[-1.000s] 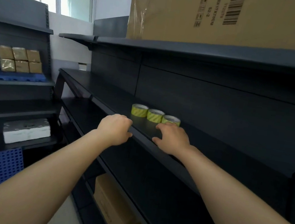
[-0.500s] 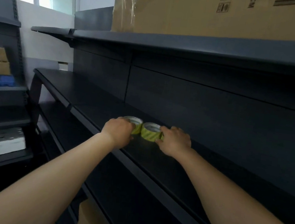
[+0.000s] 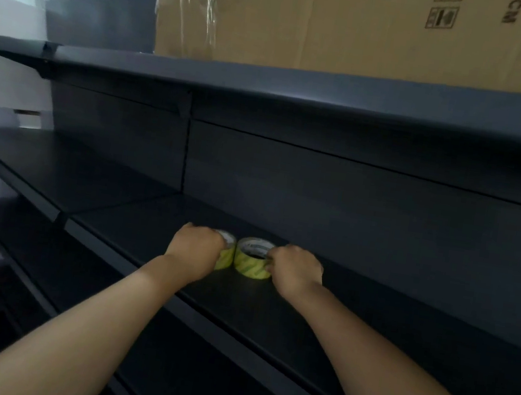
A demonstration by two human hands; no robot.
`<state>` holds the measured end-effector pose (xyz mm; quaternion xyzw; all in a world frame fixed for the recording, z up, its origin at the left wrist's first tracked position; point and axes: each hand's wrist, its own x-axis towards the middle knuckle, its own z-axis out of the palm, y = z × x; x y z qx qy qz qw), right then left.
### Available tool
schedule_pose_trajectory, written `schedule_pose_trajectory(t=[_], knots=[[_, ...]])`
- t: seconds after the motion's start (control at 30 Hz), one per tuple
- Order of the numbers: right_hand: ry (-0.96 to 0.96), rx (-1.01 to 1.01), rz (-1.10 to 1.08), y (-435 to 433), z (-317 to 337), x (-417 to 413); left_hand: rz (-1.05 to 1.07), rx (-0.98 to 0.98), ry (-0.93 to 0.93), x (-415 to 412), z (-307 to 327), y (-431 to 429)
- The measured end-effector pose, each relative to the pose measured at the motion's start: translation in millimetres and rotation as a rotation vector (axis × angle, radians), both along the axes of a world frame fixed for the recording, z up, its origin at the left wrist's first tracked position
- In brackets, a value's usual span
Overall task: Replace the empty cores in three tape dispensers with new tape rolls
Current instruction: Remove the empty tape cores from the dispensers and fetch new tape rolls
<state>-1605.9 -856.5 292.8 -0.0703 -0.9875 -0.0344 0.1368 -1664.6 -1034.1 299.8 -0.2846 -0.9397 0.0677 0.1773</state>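
**Figure. Collecting new tape from a storage shelf (head view).** Two yellow-green tape rolls lie flat, holes upward, near the front of a dark metal shelf [image 3: 337,308]. They stand side by side, touching or very nearly so. Lying flat, they cannot roll off the edge, and their rims are open to a grasp from above.

The left hand [image 3: 193,250] covers the left tape roll [image 3: 226,256], with its back toward the camera. Its fingers bend down over the roll's top and near side, so only the right flank of the roll shows. This is a wrap-over hold, suited to lifting a short, wide ring.

The right hand [image 3: 297,271] sits just right of the second tape roll [image 3: 251,263]. Its knuckles are bent, and its fingertips [image 3: 279,253] rest against that roll's right rim. The hand hides its own palm side, so it cannot be told whether it pinches this roll or closes on something beneath it.

Both forearms reach in between this shelf and the upper shelf [image 3: 301,84], which carries a large cardboard box [image 3: 343,25]. This probably explains the low, level approach.

No tape dispenser appears in view. The work therefore seems to be at its supply-gathering stage, with no core yet exchanged. The likely next move is a straight lift of the rolls, and the main risk is knocking the neighbouring roll backward out of easy reach.
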Motion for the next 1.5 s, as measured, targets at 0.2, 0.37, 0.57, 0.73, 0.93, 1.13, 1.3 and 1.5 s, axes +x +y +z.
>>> schedule_pose_trajectory(t=[0.2, 0.37, 0.57, 0.73, 0.93, 1.13, 1.3, 1.5], knots=[[0.047, 0.014, -0.008, 0, -5, 12, -0.141, 0.130, 0.011, 7, 1, 2], [0.110, 0.126, -0.025, 12, 0, 41, -0.266, 0.221, 0.061, 18, -1, 15], [0.201, 0.269, -0.169, 27, 14, 91, -0.463, 0.267, 0.209, 48, 6, 45], [0.228, 0.255, -0.307, 56, 8, 140, -0.571, 0.263, 0.177, 86, 6, 81], [0.197, 0.309, -0.498, 76, 17, 213, -0.713, 0.315, 0.154, 137, 7, 123], [0.234, 0.334, -0.606, 103, 20, 299, -0.857, 0.362, 0.112, 201, 11, 171], [0.261, 0.389, -0.684, 122, 26, 392, -0.985, 0.408, 0.085, 280, 17, 213], [0.269, 0.454, -0.870, 145, 24, 522, -1.147, 0.442, 0.035, 401, 13, 265]])
